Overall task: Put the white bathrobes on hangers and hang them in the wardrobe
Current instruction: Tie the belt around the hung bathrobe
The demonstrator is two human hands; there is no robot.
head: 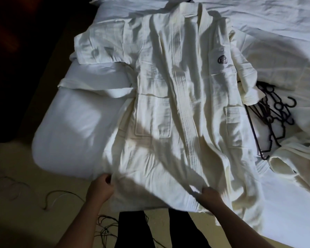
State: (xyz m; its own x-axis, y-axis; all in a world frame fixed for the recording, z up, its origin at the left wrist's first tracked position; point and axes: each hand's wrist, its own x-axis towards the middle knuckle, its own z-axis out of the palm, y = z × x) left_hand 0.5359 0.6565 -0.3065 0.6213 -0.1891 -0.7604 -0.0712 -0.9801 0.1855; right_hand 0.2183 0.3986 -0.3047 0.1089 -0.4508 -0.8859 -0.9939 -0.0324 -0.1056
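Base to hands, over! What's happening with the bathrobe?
Left hand, right hand both grip the hem. Bathrobe lies front-up on the bed. Black hangers piled beside it, partly under its sleeve.

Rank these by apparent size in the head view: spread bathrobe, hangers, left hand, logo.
1. bathrobe
2. hangers
3. left hand, though its nearness to the camera enlarges it
4. logo

The room is dim and its left side falls away almost to black. Patchy light lands on the white bathrobe (pixel 168 86) and the bed (pixel 75 122), crossed by broad soft shadows. Detail looks slightly blurred, and the wide lens bends the edges.
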